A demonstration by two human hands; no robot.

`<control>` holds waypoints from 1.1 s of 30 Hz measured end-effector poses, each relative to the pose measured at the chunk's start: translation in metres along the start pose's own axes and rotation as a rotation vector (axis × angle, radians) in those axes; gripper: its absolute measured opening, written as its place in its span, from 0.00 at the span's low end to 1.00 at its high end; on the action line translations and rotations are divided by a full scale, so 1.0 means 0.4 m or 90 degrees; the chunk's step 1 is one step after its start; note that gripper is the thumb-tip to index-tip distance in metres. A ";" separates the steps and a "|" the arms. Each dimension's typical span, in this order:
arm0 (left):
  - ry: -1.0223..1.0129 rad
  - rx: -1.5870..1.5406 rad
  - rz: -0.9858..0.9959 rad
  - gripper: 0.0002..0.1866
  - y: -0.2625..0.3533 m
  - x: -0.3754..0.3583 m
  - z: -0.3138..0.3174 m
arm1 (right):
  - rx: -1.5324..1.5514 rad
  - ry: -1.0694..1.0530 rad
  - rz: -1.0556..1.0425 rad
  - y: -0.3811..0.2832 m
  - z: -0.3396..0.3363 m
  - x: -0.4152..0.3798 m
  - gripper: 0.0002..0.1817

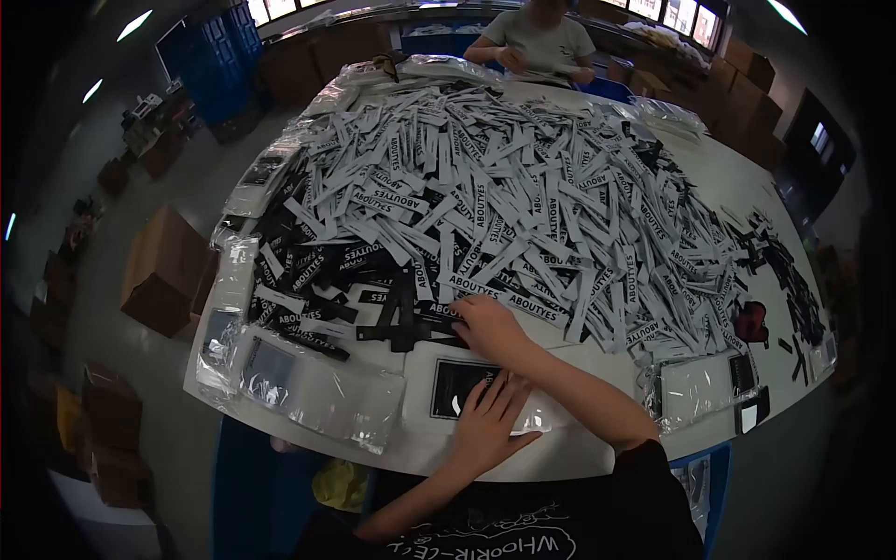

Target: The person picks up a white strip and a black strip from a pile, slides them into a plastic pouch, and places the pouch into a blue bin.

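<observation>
My left hand (490,425) lies flat with fingers spread on a clear plastic bag (420,397). A dark printed panel (453,387) shows on this bag, partly under my fingers. Farther in, my right hand (485,327) reaches across above the left, at the near edge of a heap of strips. Its fingers are curled and pressed together on a black strip (437,310) with white lettering; the fingertips are partly hidden. The heap holds many white strips (481,210) marked "ABOUTYES" in black, with black strips (308,271) mixed in at the left.
Flat clear bags (345,401) line the table's rim at left, and more bags (695,387) lie front right near a phone-like object (751,411). Black pieces (789,285) and a red item (750,322) lie right. Another person (541,42) sits opposite. Cardboard boxes (163,271) stand left.
</observation>
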State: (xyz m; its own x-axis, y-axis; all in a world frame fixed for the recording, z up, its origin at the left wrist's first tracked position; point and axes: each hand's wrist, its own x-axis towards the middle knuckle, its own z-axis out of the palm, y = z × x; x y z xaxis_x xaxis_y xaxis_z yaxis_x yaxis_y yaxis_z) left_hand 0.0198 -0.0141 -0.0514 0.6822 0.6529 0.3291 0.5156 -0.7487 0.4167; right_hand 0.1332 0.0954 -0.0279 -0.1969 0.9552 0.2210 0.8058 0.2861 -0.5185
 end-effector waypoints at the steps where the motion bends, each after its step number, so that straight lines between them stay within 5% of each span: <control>1: 0.021 -0.003 0.007 0.36 0.004 0.003 -0.005 | -0.050 -0.010 0.040 0.014 0.028 0.041 0.15; 8: 0.025 -0.010 0.018 0.33 -0.001 0.000 -0.005 | -0.042 -0.066 0.002 0.072 0.047 0.054 0.20; 13: 0.032 -0.023 0.018 0.32 -0.002 -0.001 -0.002 | 0.020 0.093 0.063 0.089 0.008 0.077 0.25; 15: 0.035 -0.032 0.012 0.31 0.003 -0.004 0.000 | -0.054 0.025 0.051 0.095 0.019 0.086 0.24; 19: 0.052 -0.059 -0.007 0.30 0.001 0.005 -0.014 | -0.012 0.183 -0.042 0.088 -0.056 0.051 0.13; 23: 0.047 -0.052 0.000 0.23 0.000 0.000 -0.011 | 0.294 0.128 0.199 0.053 -0.240 -0.111 0.12; 25: 0.090 -0.081 -0.015 0.18 -0.004 0.001 -0.004 | 0.566 0.322 0.190 0.065 -0.246 -0.246 0.13; 27: 0.134 -0.146 -0.052 0.16 -0.011 -0.002 0.005 | 0.617 0.448 0.294 0.055 -0.263 -0.373 0.12; 29: 0.139 -0.139 -0.052 0.16 -0.010 -0.003 0.008 | 0.396 0.605 0.243 0.094 -0.209 -0.448 0.11; 31: 0.129 -0.121 -0.045 0.16 -0.007 -0.001 0.010 | 0.393 0.674 0.246 0.127 -0.186 -0.510 0.10; 33: 0.127 -0.112 -0.039 0.16 -0.002 0.005 0.006 | 0.592 0.655 0.408 0.122 -0.205 -0.561 0.07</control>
State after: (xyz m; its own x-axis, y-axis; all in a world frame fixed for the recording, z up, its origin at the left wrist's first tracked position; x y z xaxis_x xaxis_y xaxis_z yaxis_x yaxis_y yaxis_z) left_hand 0.0219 -0.0127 -0.0530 0.5272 0.7196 0.4519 0.4429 -0.6866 0.5766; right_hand 0.2627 -0.1110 -0.0350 0.8145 0.5798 0.0210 -0.1010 0.1773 -0.9790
